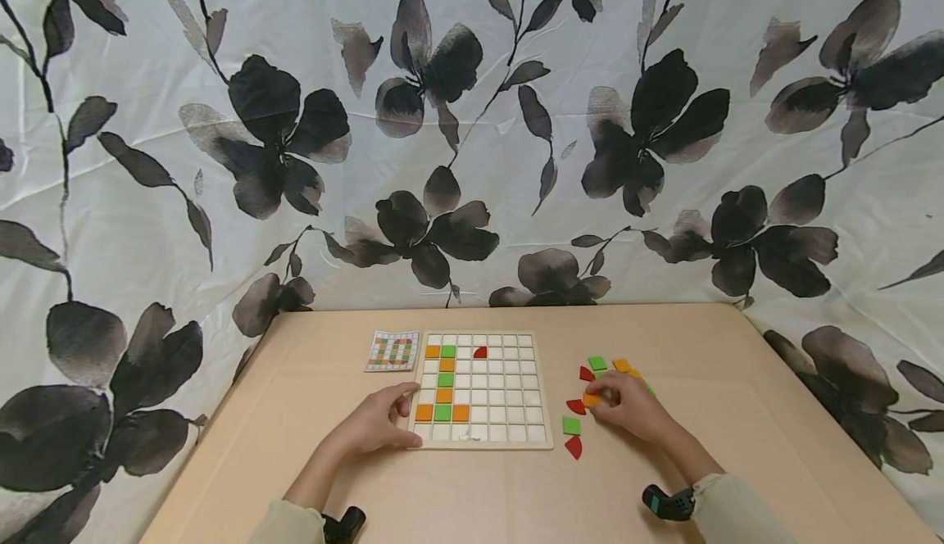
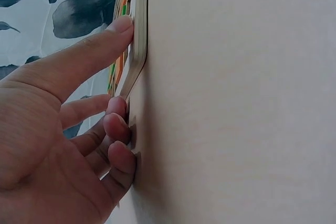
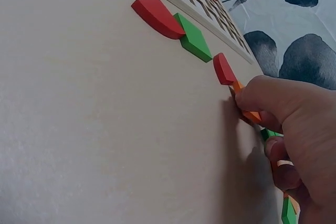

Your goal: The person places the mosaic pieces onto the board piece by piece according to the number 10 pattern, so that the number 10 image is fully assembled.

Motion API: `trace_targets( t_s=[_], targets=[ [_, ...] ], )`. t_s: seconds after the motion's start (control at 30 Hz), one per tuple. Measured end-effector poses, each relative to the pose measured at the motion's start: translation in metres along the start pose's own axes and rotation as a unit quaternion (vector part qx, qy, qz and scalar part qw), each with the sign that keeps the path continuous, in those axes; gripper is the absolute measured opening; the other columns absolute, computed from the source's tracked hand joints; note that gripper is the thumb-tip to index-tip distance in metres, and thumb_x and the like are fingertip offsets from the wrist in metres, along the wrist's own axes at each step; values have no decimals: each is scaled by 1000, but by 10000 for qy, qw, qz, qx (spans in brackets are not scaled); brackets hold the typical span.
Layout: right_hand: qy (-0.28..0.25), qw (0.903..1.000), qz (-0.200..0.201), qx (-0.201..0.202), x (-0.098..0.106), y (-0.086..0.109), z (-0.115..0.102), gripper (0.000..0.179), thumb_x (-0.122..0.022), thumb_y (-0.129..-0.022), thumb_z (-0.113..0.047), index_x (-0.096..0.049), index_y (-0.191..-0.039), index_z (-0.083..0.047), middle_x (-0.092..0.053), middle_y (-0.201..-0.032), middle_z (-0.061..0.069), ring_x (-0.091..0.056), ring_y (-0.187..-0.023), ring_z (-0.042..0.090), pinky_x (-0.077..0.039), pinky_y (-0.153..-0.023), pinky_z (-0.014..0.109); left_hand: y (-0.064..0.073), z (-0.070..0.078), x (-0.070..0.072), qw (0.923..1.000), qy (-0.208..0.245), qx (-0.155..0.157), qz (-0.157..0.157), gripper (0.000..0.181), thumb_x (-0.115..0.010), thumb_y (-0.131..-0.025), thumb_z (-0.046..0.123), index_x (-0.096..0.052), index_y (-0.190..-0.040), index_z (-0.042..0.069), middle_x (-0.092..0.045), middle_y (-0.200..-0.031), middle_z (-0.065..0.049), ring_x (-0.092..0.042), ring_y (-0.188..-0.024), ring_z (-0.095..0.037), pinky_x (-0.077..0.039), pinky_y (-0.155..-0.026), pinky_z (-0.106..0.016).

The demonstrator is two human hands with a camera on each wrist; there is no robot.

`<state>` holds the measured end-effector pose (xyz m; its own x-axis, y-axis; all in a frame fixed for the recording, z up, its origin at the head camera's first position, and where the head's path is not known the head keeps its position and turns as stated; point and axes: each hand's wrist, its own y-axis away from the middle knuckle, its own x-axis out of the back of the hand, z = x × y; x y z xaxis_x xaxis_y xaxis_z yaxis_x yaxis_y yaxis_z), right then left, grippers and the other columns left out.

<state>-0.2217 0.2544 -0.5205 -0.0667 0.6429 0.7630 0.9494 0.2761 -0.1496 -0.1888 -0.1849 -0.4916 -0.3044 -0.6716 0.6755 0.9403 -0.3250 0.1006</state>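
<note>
A white grid board [image 1: 546,437] in a pale wooden frame lies on the table, with orange and green square tiles and one red quarter-round tile in its cells. My left hand [image 1: 376,423] rests against the board's left side; its thumb lies along the frame's edge in the left wrist view, the other fingers loosely bent. To the right of the board, my right hand [image 1: 630,405] pinches an orange square tile [image 3: 252,115] between thumb and fingers. A red tile [image 3: 224,69] sits right beside that tile. The right hand partly hides the loose tiles behind it.
A small printed pattern card [image 1: 392,351] lies against the board's upper left. Loose tiles line the board's right side, among them a green square [image 1: 571,425] and a red quarter-round tile [image 1: 574,446]. Behind the table [image 1: 472,503] hangs a floral cloth [image 1: 516,159].
</note>
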Motion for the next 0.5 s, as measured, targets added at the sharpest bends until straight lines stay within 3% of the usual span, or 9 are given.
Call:
trace_targets(
  t_s=[0.27,0.5],
  targets=[
    [-100,9995,174,234,-1,-4,-4,18,-77,-79,-11,-73,-96,-14,-61,-88,-1,-46,-68,10,-42,-58,21,0,-4,0,9999,141,-65,-50,84,-89,-66,22,-47,-138,4,-49,-93,-10,-42,-74,-16,-33,-58,-22],
    [-260,9996,56,102,-4,-13,-14,19,-77,-80,-12,-73,-98,-16,-60,-90,0,-46,-71,13,-42,-59,21,0,-4,0,9998,207,-59,-58,84,-89,-67,22,-47,-138,3,-49,-93,-11,-41,-73,-15,-32,-58,-22]
  ],
)
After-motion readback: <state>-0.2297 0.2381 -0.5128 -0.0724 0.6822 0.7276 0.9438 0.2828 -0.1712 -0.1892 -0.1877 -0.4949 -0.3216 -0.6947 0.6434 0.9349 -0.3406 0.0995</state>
